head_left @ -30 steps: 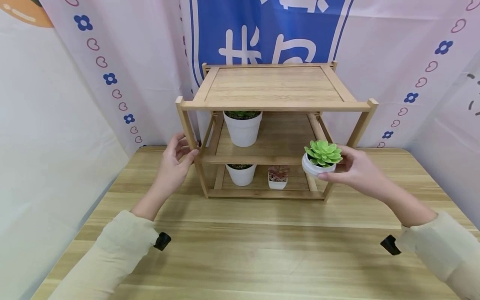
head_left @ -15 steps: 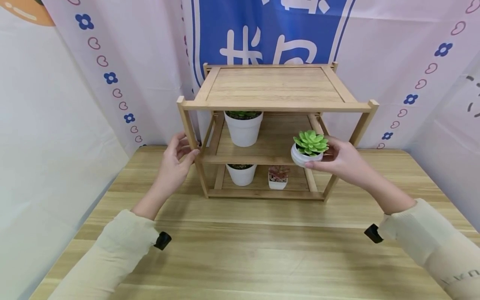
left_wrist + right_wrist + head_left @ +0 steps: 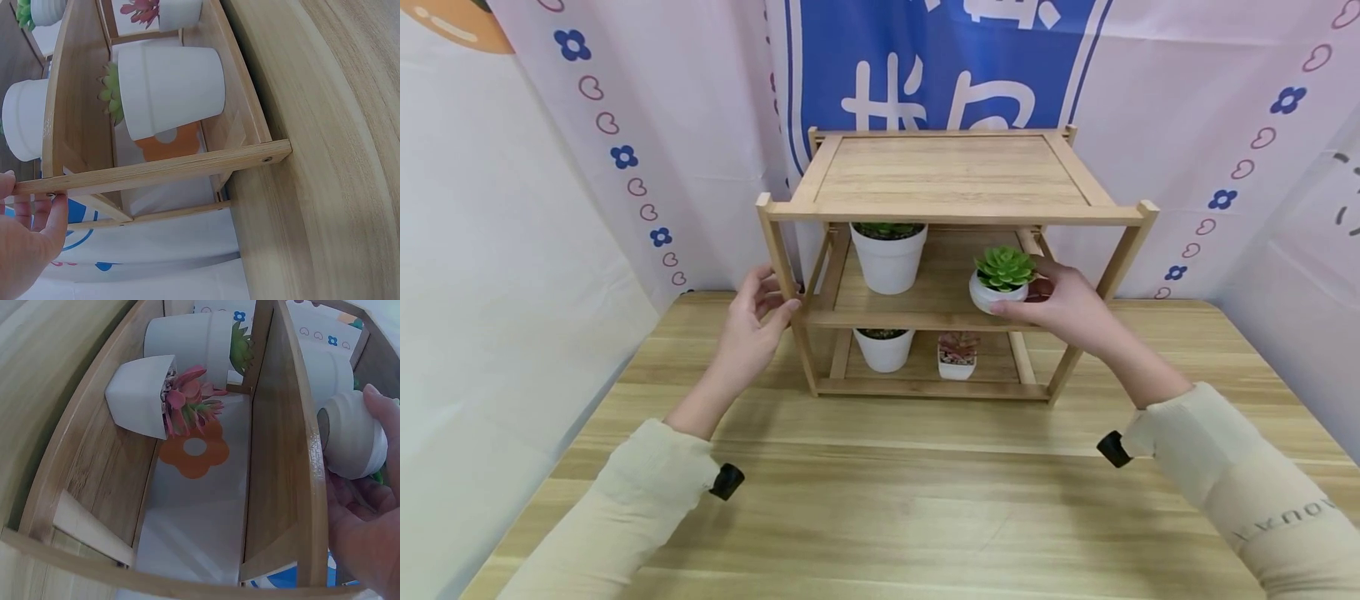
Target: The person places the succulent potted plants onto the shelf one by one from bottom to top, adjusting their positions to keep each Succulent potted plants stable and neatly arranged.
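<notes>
My right hand [image 3: 1067,304] grips a small round white pot with a green succulent [image 3: 1000,279] at the front of the middle shelf's right half. In the right wrist view, the white pot [image 3: 353,434] is close over the shelf board, with thumb and fingers around its side. My left hand [image 3: 756,321] holds the front left post of the wooden rack [image 3: 955,175], thumb in front and fingers behind; the left wrist view shows the fingertips at the post [image 3: 156,169]. A larger white potted plant [image 3: 889,260] stands on the middle shelf's left side.
On the bottom shelf are a white potted plant [image 3: 883,350] and a small square pot with a reddish succulent [image 3: 957,357]. The rack stands on a wood-grain table [image 3: 910,492], before a patterned curtain [image 3: 715,117]. Its top board overhangs the middle shelf.
My right hand has carried the green succulent left and inward, from beside the rack's right post to the middle shelf. My left hand stays on the left post.
</notes>
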Demonstrator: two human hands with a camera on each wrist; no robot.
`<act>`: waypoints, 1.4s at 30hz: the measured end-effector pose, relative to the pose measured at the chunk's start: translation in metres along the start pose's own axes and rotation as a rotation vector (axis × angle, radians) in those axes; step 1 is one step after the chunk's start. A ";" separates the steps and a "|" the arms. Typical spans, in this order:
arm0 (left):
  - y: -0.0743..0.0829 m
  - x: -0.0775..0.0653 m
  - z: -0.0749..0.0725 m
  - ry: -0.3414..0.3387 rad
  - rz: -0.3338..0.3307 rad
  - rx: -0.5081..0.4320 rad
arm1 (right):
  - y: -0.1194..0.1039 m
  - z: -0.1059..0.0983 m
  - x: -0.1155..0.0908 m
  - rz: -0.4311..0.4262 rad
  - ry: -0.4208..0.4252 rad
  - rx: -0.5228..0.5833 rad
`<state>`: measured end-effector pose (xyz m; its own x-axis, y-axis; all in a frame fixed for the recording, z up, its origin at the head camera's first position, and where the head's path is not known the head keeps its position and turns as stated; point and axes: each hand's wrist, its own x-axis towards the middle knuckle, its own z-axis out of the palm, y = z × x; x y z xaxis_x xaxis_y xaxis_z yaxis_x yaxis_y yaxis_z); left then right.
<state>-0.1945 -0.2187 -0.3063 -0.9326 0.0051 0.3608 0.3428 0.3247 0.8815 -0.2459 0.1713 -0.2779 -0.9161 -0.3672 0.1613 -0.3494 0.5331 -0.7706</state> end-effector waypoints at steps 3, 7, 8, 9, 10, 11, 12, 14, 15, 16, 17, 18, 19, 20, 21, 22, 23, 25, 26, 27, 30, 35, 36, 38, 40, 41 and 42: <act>0.000 0.000 0.000 -0.004 0.005 -0.004 | 0.000 0.002 0.004 0.015 0.001 -0.015; 0.000 0.000 0.000 -0.008 0.013 -0.006 | 0.001 0.004 0.009 0.026 0.002 -0.027; 0.000 0.000 0.000 -0.008 0.014 -0.007 | 0.001 0.005 0.011 0.027 0.006 -0.033; 0.000 0.000 0.000 -0.009 0.015 -0.008 | 0.002 0.006 0.012 0.028 0.010 -0.035; 0.000 0.000 0.000 -0.009 0.014 -0.007 | 0.002 0.006 0.013 0.030 0.015 -0.037; 0.000 0.001 0.000 -0.009 0.014 -0.008 | 0.003 0.007 0.015 0.033 0.021 -0.040; 0.000 0.001 0.000 -0.009 0.012 -0.007 | 0.003 0.007 0.016 0.038 0.028 -0.042; 0.000 0.001 0.000 -0.008 0.008 -0.001 | 0.004 0.008 0.018 0.053 0.031 -0.040; 0.000 0.001 0.000 -0.007 0.005 0.000 | 0.003 0.008 0.019 0.063 0.031 -0.039; 0.000 0.001 0.000 -0.007 0.004 -0.001 | 0.003 0.008 0.020 0.072 0.031 -0.041; 0.000 0.001 0.001 -0.005 0.005 -0.002 | 0.003 0.008 0.021 0.081 0.031 -0.043; 0.000 0.001 0.001 -0.004 0.006 -0.003 | 0.002 0.008 0.022 0.089 0.030 -0.043; 0.000 0.001 0.001 -0.003 0.007 -0.004 | 0.002 0.009 0.023 0.094 0.028 -0.045; 0.000 0.002 0.001 -0.002 0.009 -0.008 | 0.001 0.009 0.024 0.098 0.027 -0.044; 0.000 0.002 0.001 -0.001 0.012 -0.011 | 0.001 0.009 0.025 0.101 0.026 -0.043; 0.001 0.002 0.001 0.000 0.015 -0.012 | 0.001 0.009 0.026 0.103 0.027 -0.043; 0.000 0.002 0.001 0.000 0.016 -0.013 | 0.000 0.009 0.027 0.104 0.026 -0.043; 0.000 0.001 0.001 0.001 0.018 -0.014 | 0.000 0.010 0.029 0.107 0.027 -0.042; 0.000 0.001 0.001 0.001 0.018 -0.015 | 0.000 0.011 0.030 0.109 0.028 -0.042; 0.000 0.001 0.001 0.000 0.018 -0.013 | -0.001 0.011 0.031 0.109 0.031 -0.047; 0.000 0.001 0.000 -0.003 0.011 -0.009 | -0.001 0.012 0.033 0.106 0.042 -0.053; 0.000 0.001 0.000 -0.005 0.003 -0.006 | -0.003 0.013 0.039 0.123 0.048 -0.029; 0.000 0.001 0.000 -0.005 0.002 -0.005 | -0.004 0.014 0.040 0.128 0.049 -0.023; 0.000 0.001 0.000 -0.005 0.001 -0.003 | -0.004 0.014 0.042 0.132 0.046 -0.018; 0.000 0.001 0.000 -0.004 -0.001 -0.002 | -0.004 0.014 0.043 0.131 0.042 -0.014; -0.001 0.001 0.000 -0.003 -0.001 -0.001 | -0.004 0.014 0.043 0.132 0.040 -0.012; -0.001 0.001 0.000 -0.003 -0.001 -0.001 | -0.004 0.014 0.044 0.131 0.039 -0.010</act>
<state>-0.1953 -0.2188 -0.3065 -0.9332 0.0076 0.3592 0.3421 0.3242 0.8820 -0.2819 0.1420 -0.2762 -0.9609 -0.2641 0.0836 -0.2280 0.5825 -0.7802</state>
